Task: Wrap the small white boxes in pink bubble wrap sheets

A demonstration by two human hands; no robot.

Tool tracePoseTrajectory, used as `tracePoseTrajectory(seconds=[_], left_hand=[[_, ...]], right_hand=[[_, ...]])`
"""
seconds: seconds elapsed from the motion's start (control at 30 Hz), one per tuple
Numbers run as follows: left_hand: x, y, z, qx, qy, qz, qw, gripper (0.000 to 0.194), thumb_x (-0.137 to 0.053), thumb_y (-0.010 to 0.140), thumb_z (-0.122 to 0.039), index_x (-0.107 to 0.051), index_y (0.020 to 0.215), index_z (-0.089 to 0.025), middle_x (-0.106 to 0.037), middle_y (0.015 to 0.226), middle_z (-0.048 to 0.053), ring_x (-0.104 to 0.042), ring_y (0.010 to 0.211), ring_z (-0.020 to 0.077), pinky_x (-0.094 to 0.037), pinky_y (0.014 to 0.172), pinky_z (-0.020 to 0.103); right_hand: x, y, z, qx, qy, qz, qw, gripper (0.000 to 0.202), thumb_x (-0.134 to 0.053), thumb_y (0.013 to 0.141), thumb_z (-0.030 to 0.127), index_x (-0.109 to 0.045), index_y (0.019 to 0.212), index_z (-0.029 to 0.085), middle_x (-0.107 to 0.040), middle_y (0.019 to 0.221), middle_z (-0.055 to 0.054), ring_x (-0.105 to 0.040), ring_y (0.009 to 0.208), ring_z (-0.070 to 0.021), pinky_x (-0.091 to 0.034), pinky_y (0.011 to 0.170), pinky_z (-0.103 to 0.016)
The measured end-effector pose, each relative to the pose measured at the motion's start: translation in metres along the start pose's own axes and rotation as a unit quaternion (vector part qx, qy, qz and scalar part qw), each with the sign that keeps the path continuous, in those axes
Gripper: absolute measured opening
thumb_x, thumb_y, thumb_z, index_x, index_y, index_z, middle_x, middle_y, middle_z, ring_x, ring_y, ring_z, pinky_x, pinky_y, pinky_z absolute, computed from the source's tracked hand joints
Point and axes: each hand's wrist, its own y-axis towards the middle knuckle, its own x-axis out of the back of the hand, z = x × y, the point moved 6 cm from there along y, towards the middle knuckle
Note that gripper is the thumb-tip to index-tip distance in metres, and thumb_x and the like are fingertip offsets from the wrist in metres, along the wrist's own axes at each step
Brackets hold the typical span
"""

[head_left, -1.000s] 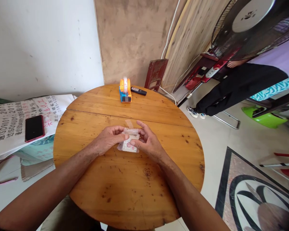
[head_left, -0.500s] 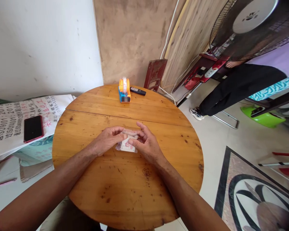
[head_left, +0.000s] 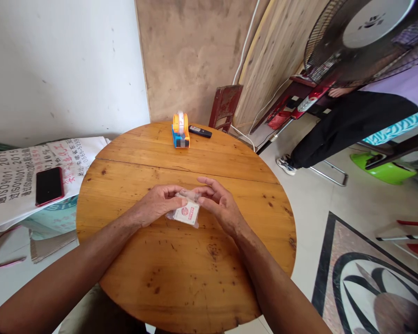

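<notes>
A small white box [head_left: 186, 213] with red printing lies inside a clear plastic bag [head_left: 191, 195], held low over the middle of the round wooden table. My left hand [head_left: 157, 204] is closed on the box from its left side, thumb on top and fingers behind. At the bag's upper right edge is my right hand [head_left: 220, 204], its thumb and a finger pinching the plastic while the index finger stretches out above. Some fingertips are hidden behind the bag.
On the wooden table [head_left: 181, 278], an orange and blue tape dispenser [head_left: 181, 130] stands at the far edge beside a black remote [head_left: 199, 131]. A phone [head_left: 49, 185] lies on a white printed sack [head_left: 14, 185] at left. A fan [head_left: 365, 37] and a person [head_left: 337, 125] are at right.
My right hand has shifted right, its thumb sliding off the box face to the bag's edge. More of the red printing shows now. My left hand keeps its hold.
</notes>
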Motion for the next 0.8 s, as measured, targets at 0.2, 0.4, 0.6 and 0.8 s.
tracePoseTrajectory(seconds=[0.2, 0.4, 0.6, 0.8], left_hand=[[-0.0048, -0.0006, 0.0018, -0.007, 0.011, 0.037, 0.999, 0.03, -0.072, 0.076, -0.032, -0.071, 0.102, -0.017, -0.073, 0.087, 0.003, -0.065, 0.072, 0.0136, -0.048, 0.064, 0.023], [-0.007, -0.0015, 0.0041, -0.002, 0.036, 0.04, 0.999, 0.03, -0.07, 0.078, -0.034, -0.07, 0.102, -0.016, -0.072, 0.086, 0.003, -0.064, 0.071, 0.0139, -0.047, 0.064, 0.023], [-0.008, -0.001, 0.0051, -0.036, 0.066, 0.042, 0.996, 0.033, -0.067, 0.082, -0.036, -0.071, 0.109, -0.018, -0.072, 0.092, 0.004, -0.064, 0.076, 0.0153, -0.047, 0.067, 0.025], [-0.0043, 0.0002, 0.0026, -0.047, 0.086, -0.001, 0.995, 0.031, -0.067, 0.081, -0.042, -0.074, 0.098, -0.017, -0.072, 0.086, 0.004, -0.063, 0.07, 0.015, -0.047, 0.063, 0.025]], right_hand=[[0.0014, 0.0031, 0.0043, 0.018, -0.015, 0.021, 1.0, 0.041, -0.077, 0.074, 0.033, -0.065, 0.112, 0.023, -0.071, 0.107, -0.006, -0.066, 0.099, -0.0199, -0.051, 0.087, -0.035], [-0.0022, 0.0033, 0.0097, 0.069, -0.074, -0.022, 0.995, 0.017, -0.071, 0.08, 0.038, -0.074, 0.088, 0.023, -0.072, 0.09, -0.003, -0.066, 0.084, -0.0173, -0.052, 0.08, -0.032], [0.0001, 0.0053, 0.0059, 0.057, -0.052, -0.076, 0.994, 0.017, -0.072, 0.077, 0.04, -0.076, 0.081, 0.023, -0.073, 0.083, -0.002, -0.066, 0.078, -0.0174, -0.053, 0.076, -0.031], [-0.0028, 0.0058, 0.0051, 0.063, -0.084, -0.092, 0.99, 0.015, -0.071, 0.077, 0.037, -0.078, 0.081, 0.025, -0.076, 0.086, -0.003, -0.068, 0.079, -0.0193, -0.054, 0.074, -0.032]])
